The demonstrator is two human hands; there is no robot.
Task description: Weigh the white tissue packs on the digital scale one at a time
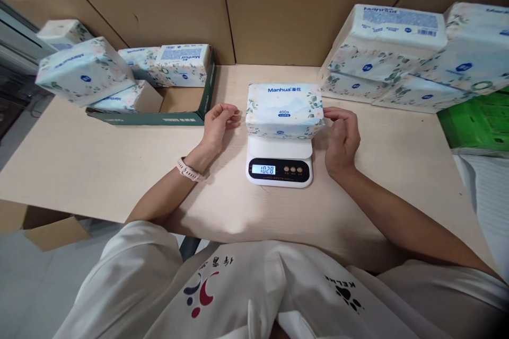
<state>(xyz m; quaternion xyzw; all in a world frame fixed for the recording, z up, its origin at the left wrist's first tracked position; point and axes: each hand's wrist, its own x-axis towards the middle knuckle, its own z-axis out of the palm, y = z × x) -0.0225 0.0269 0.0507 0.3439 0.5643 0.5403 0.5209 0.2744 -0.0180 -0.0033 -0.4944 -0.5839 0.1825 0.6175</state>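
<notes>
A soft pack of tissues (284, 108) with a floral print lies flat on a white digital scale (280, 148), covering the rear of its platform. The lit display (264, 169) reads about 1028. My left hand (219, 126) rests just left of the pack with loosely curled fingers and nothing in them; a small gap separates it from the pack. My right hand (343, 139) is at the pack's right side, its index finger stretched to the edge and the other fingers bent. Whether that fingertip touches the pack I cannot tell.
Left, a shallow green carton (151, 118) holds several tissue packs (183, 66), some piled up at its left. Stacked tissue packs (389, 53) stand at the back right, near a green crate (479, 122). Cardboard (274, 10) walls the back. An open box (55, 230) sits below the table's left edge.
</notes>
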